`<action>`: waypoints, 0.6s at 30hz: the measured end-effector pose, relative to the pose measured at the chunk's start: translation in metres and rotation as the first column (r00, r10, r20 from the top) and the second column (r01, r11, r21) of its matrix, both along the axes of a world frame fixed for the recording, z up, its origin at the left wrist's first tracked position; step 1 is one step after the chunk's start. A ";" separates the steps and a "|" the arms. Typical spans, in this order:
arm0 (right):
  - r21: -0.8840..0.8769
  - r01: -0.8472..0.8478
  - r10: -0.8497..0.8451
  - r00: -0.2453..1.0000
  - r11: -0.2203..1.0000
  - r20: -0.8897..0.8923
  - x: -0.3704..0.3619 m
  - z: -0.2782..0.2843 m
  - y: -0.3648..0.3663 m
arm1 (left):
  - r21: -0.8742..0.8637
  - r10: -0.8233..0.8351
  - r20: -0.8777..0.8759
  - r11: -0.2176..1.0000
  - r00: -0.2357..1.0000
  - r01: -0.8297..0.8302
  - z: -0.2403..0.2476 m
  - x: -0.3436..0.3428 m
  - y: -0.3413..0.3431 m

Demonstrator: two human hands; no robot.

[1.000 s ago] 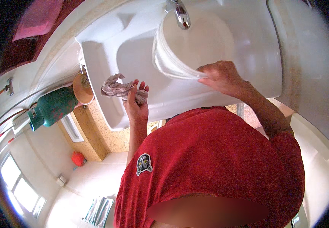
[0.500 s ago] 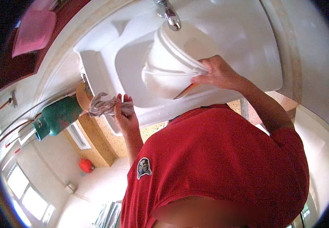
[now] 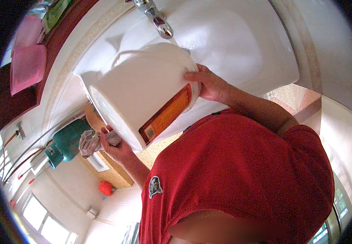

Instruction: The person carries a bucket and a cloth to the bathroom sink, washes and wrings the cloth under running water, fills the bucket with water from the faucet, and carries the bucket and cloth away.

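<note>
A white bucket with an orange label lies on its side across the white sink, its mouth to the right and its base to the left. My right hand grips the rim, thumb on the outer wall. At the base, my left hand is closed on a crumpled greyish rag, thin and wrinkled; its exact material is unclear. The left fingertips are close to the bucket's base. Above the bucket a chrome faucet lets down a thin stream of water. The bucket's inside is hidden.
A green gas cylinder lies beyond my left hand, beside a round tan thing. Pink plastic containers stand on a dark red shelf at the far left. A red object rests lower left.
The bucket has turned and lifted, so its base now points left and the orange label shows. My left hand, with the rag, has moved left and down to the base.
</note>
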State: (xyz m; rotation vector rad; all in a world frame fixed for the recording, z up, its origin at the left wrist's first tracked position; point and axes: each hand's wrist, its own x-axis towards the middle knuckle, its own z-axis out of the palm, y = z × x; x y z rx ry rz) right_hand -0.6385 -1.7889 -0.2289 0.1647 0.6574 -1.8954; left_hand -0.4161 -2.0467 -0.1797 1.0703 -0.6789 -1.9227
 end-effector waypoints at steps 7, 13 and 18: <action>-0.076 0.021 -0.024 0.999 0.997 -0.040 -0.014 0.018 -0.006 | 0.073 0.093 -0.026 0.993 0.995 -0.090 0.001 0.004 -0.010; 0.433 -0.003 0.418 0.265 0.902 -0.869 -0.018 0.048 0.004 | -0.029 -0.008 -0.135 1.000 0.991 0.004 -0.007 0.012 -0.014; 0.724 0.171 0.715 -0.415 0.669 -0.563 -0.014 0.071 0.015 | -0.009 -0.038 -0.099 0.999 0.994 0.037 -0.012 0.017 -0.016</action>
